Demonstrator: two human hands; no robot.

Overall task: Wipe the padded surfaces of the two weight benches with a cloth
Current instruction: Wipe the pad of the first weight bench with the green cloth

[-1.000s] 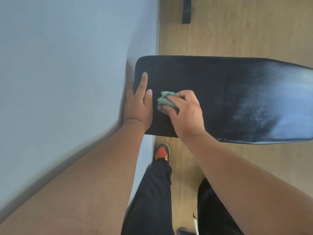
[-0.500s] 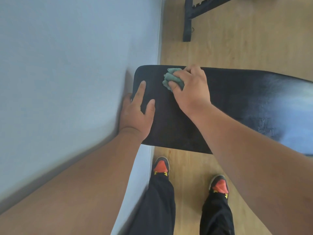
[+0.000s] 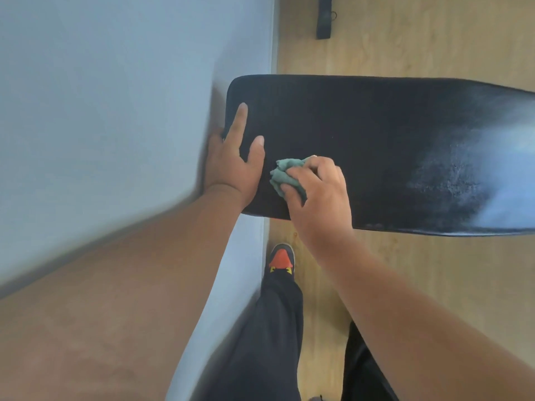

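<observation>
1. Pale blue-grey wall [image 3: 101,96]: fills the left part of the view; its lower edge meets the floor along a line running down the middle of the frame.
2. Light wooden floor [image 3: 419,39]: visible above and below the bench, with plank grain running across.
3. Black padded bench surface [image 3: 362,134]: lies across the frame from the wall at left to the right edge. Its rounded left end is just beside the wall; a pale sheen shows on the right portion.
4. Left hand [image 3: 234,166]: rests on the left end of the pad, index finger and thumb lying straight on top, the remaining fingers over the end edge and hidden. It holds nothing.
5. Right hand [image 3: 318,195]: placed on the pad's near side, just beside the left hand but apart from it; its fingers are curled around the cloth and press it to the padding.
6. Dark trouser legs [image 3: 272,342]: extend down from below the bench to the bottom of the frame.
7. Green cloth [image 3: 285,175]: bunched, protruding from the right hand's fingertips toward the left hand, touching the pad near its left end.
8. Shoe [image 3: 281,259]: dark with an orange toe and yellow marks, on the floor beneath the pad's near edge.
9. Black frame foot [image 3: 324,18]: a dark bar on the floor at the top, well apart from the pad; whether it belongs to this bench cannot be told.
</observation>
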